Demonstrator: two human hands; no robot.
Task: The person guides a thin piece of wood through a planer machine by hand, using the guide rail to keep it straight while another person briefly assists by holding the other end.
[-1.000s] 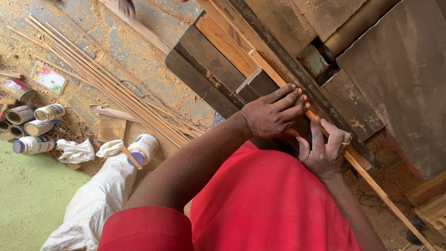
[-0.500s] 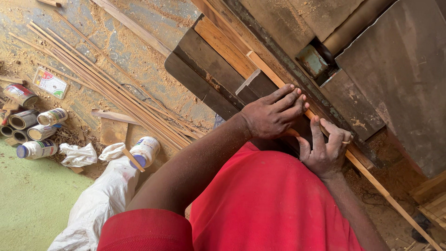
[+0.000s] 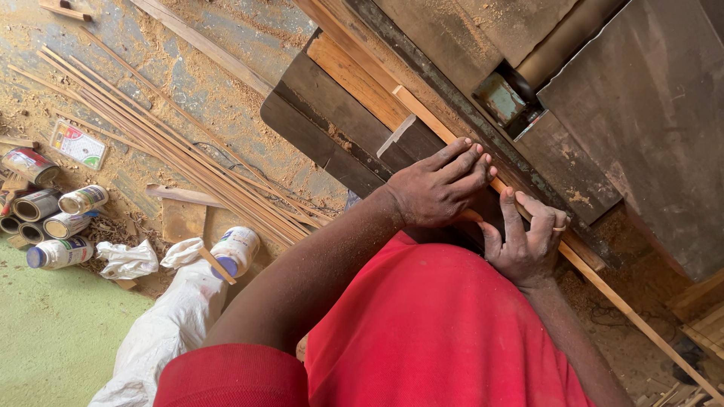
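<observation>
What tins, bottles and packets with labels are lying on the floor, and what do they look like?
Flat packet: far left, rectangular, white with red and green.
Tins: left edge, round, silver, lying in a cluster; one red.
Bottle: below the tins, lying down, white, blue cap.
White jar: beside the white sack.

a rough concrete floor [image 3: 188,83] dusted with sawdust — a bundle of thin wooden strips [image 3: 166,151] lies across it. tin cans [image 3: 45,203] cluster at the left by a green mat [image 3: 45,332] and crumpled white cloth [image 3: 151,339]. dark metal machine tables [image 3: 641,113] fill the right side — even daylight.
</observation>
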